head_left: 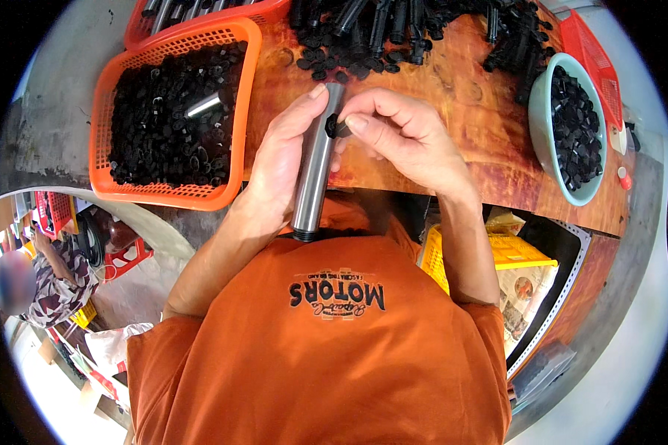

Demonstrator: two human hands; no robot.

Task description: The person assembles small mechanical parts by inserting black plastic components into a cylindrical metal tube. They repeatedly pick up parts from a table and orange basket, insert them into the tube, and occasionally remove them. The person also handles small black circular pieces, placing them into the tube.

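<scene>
A silvery metal tube [313, 182] with a dark threaded lower end slants in front of my chest. My left hand [276, 152] is wrapped around it from the left, thumb along its upper part. Near the top, the tube has a dark oval opening in its side. At that opening my right hand [412, 141] pinches a small black piece [341, 129] between thumb and forefinger; the fingertips hide much of it. Whether the piece sits inside the opening or only touches its edge, I cannot tell.
Left on the wooden table [467, 133] stands an orange basket [249, 111] of small black parts and one shiny tube. Black rods and caps [371, 37] are heaped at the back. A pale bowl [539, 133] holds black pieces at right. A yellow crate [523, 252] sits below; another person [59, 285] is far left.
</scene>
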